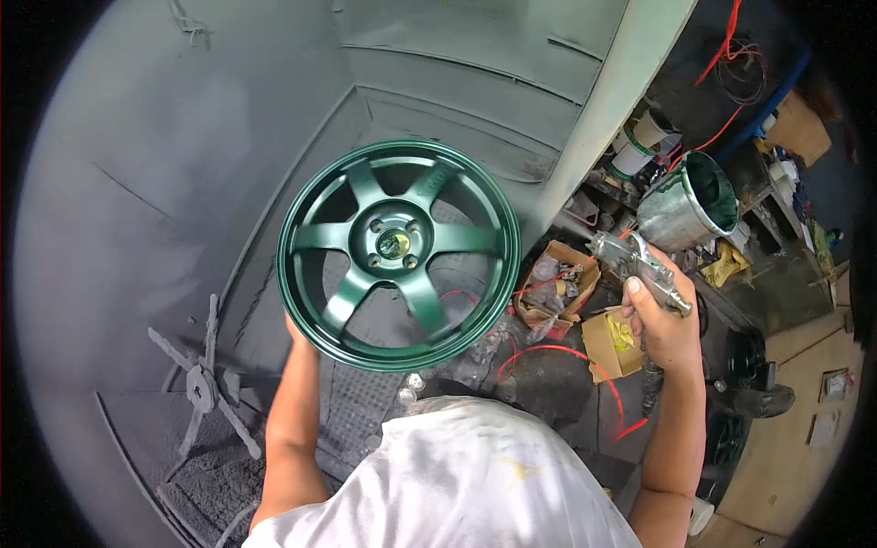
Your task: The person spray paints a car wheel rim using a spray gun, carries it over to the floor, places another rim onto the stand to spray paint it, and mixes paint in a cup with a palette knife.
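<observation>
A glossy dark green six-spoke car wheel (pixel 463 238) stands in front of me, its face toward me. My left hand (pixel 298 332) is at its lower left edge, mostly behind the rim, and its fingers are hidden. On the right, my right hand (pixel 674 320) is closed around a metal spray gun (pixel 643 267). The gun's nozzle points left toward the wheel, apart from it. Its large metal paint cup (pixel 671 217) is tilted and has green paint inside the mouth and on the rim. A faint pale mist shows near the nozzle.
Grey, paint-dusted walls (pixel 155 183) stand left and behind. A star-shaped metal stand (pixel 201 388) is at lower left. Cardboard boxes (pixel 603 354) and a red hose (pixel 557 347) lie on the floor. Cluttered shelves (pixel 776 219) stand right, past a pale post (pixel 621 100).
</observation>
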Motion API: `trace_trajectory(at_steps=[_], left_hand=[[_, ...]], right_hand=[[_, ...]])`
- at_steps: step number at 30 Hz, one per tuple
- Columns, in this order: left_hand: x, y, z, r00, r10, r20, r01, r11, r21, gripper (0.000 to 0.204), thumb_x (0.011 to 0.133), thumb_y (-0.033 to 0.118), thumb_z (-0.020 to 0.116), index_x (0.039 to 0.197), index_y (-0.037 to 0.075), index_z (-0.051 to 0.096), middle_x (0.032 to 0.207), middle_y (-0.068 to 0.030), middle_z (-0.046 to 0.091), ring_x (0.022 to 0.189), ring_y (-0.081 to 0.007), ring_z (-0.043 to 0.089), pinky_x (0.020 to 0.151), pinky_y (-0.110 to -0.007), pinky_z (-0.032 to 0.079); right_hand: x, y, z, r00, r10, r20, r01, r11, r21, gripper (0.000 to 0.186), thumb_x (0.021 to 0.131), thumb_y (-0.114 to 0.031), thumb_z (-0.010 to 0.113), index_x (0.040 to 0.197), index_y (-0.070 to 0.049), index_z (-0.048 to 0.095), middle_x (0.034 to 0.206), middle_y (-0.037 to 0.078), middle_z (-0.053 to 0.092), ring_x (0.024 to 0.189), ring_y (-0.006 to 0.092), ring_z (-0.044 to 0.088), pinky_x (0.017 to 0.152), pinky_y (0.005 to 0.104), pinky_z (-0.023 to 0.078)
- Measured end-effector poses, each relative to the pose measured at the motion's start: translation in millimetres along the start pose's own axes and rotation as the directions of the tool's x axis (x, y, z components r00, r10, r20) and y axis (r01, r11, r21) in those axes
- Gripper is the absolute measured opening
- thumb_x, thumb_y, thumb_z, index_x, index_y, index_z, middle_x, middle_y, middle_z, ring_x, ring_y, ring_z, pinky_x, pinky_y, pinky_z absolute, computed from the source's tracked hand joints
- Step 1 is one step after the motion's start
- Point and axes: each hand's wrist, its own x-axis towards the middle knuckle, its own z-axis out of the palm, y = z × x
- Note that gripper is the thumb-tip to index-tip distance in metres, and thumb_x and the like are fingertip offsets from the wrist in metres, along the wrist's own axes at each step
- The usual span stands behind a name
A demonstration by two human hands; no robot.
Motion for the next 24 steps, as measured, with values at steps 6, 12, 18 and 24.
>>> trace_trajectory(at_steps=[6, 12, 18, 24], left_hand=[[-206, -79, 16, 0.783, -0.620, 0.048, 0.621, 0.784, -0.002, 0.044, 0.099, 0.048, 0.047, 0.105, 0.009, 0.067, 0.098, -0.0119, 0.070, 0.089, -0.0289, 0.068, 0.078, -0.040, 0.057], [-276, -167, 37, 0.595, -0.748, 0.295, 0.801, 0.584, -0.134, 0.085, 0.092, 0.067, 0.049, 0.145, 0.001, 0.045, 0.151, -0.0205, 0.042, 0.130, -0.0426, 0.051, 0.113, -0.056, 0.036], [-259, -126, 42, 0.811, -0.572, 0.121, 0.584, 0.799, -0.143, 0.060, 0.095, 0.057, 0.052, 0.128, 0.007, 0.060, 0.129, -0.0154, 0.062, 0.113, -0.0356, 0.059, 0.096, -0.052, 0.049], [-119, -37, -5, 0.953, -0.301, 0.022, 0.296, 0.947, 0.124, 0.061, 0.097, 0.057, 0.049, 0.130, 0.007, 0.058, 0.119, -0.0157, 0.064, 0.100, -0.0328, 0.066, 0.085, -0.048, 0.058]], right_hand=[[-9, 18, -11, 1.000, 0.013, 0.013, -0.013, 1.000, -0.004, 0.056, 0.096, -0.026, 0.071, 0.142, 0.002, 0.055, 0.081, 0.000, 0.062, 0.071, 0.0076, 0.059, 0.057, 0.0228, 0.047], [-68, 70, -23, 0.912, 0.069, 0.404, -0.193, 0.941, 0.277, 0.068, 0.092, -0.031, 0.076, 0.144, 0.005, 0.051, 0.083, 0.009, 0.066, 0.072, 0.0145, 0.063, 0.060, 0.0269, 0.049], [-76, 110, -66, 0.766, 0.158, 0.623, -0.264, 0.961, 0.081, 0.049, 0.091, -0.023, 0.076, 0.134, -0.002, 0.065, 0.109, 0.008, 0.074, 0.101, 0.0178, 0.068, 0.094, 0.0321, 0.052], [-58, 118, -100, 0.948, 0.044, 0.316, -0.057, 0.998, 0.031, 0.043, 0.091, -0.020, 0.073, 0.129, -0.001, 0.068, 0.093, 0.004, 0.069, 0.081, 0.0105, 0.061, 0.079, 0.0271, 0.050]])
